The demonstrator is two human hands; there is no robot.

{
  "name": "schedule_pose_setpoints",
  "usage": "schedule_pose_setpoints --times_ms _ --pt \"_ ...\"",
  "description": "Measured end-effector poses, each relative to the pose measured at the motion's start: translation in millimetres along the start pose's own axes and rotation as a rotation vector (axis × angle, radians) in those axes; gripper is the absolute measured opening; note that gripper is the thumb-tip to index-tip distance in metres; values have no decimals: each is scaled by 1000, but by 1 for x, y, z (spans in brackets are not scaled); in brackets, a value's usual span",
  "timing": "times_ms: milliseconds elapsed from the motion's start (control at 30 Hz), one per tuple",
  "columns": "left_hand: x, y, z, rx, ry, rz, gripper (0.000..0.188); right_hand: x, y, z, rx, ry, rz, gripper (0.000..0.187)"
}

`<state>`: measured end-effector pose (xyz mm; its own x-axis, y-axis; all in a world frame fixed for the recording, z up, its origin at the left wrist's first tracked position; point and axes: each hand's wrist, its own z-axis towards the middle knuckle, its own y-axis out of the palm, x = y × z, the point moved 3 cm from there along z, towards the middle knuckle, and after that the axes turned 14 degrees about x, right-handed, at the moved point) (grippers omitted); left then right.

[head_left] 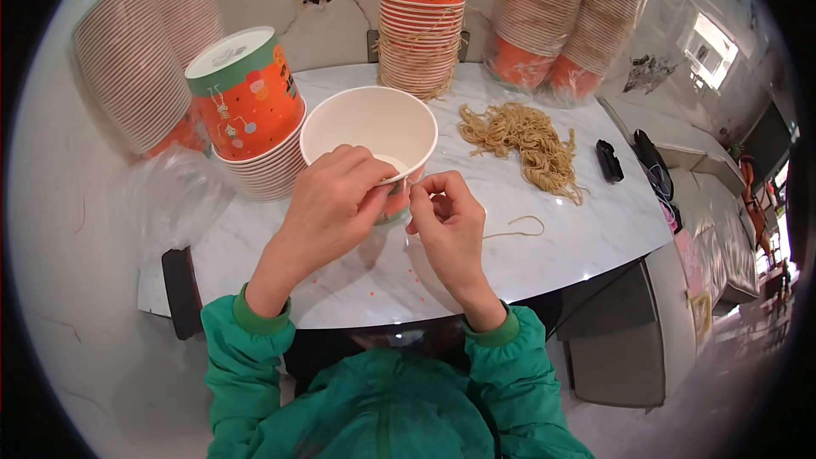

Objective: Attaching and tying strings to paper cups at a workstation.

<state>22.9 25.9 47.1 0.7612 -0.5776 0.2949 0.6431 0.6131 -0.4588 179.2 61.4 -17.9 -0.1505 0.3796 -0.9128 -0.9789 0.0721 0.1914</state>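
A white-lined paper bucket (365, 123) with an orange and green outside stands upright on the table in front of me. My left hand (330, 202) grips its near rim, fingers over the edge and thumb on the outside. Close against the bucket's right side, my right hand (452, 225) is closed in a pinch on a tan twine cord. The cord's loose tail (531, 232) curls on the tabletop to the right of that hand. The fingertips hide where cord and bucket meet.
Beyond the bucket lies a tangled heap of twine (531, 150). Upside-down bucket stacks stand at left (246, 110) and centre back (421, 42); bagged stacks flank them at left (132, 68) and right (544, 13). A small black object (609, 161) sits near the table's right edge. Orange bits (371, 294) dot the marble tabletop (340, 302).
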Motion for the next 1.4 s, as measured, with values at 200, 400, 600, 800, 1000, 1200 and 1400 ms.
schedule_pose_setpoints --times_ms 200,400,600,800,1000,1200,1400 --pt "1 -3 -1 -45 -8 1 20 2 3 1 31 -45 -55 8" --pt "3 -4 1 -46 -7 2 21 3 3 4 21 -68 -71 9" --pt "-6 -9 12 -104 -267 -207 18 -6 5 3 -4 -11 -85 9" --pt "-38 4 40 -600 -559 -493 25 -10 7 5 -58 -36 -202 9" --pt "-40 5 46 -680 -498 -457 16 -9 5 5 -95 -62 -241 9" --pt "-38 7 50 -740 -467 -433 15 -8 4 6 -130 -38 -207 8" --pt "-47 0 42 -604 -252 -305 13 -17 8 10 -253 245 -114 16"
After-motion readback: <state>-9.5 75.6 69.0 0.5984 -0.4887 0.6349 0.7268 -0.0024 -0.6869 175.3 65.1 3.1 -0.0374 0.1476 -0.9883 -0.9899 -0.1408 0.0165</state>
